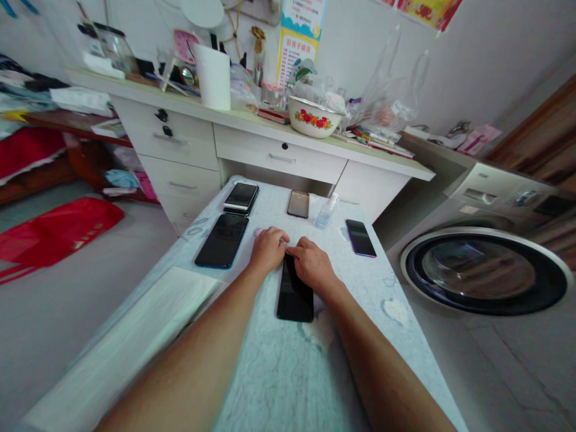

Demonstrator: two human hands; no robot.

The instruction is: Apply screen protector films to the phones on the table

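A black smartphone lies screen up on the cloth-covered table, its top end partly hidden under my hands. My left hand is closed just beyond that end, with a small greyish bit showing at its fingertips that I cannot make out. Curled over the phone's upper right corner, my right hand has its fingertips close to those of the left. A larger dark phone lies to the left, below a stack of phones. Farther back are a brownish phone case and a clear bottle.
Another phone with a purple edge lies at the right of the table. A pale folded board or cloth runs along the left edge. Behind stands a white desk with a flowered bowl; a washing machine is at right.
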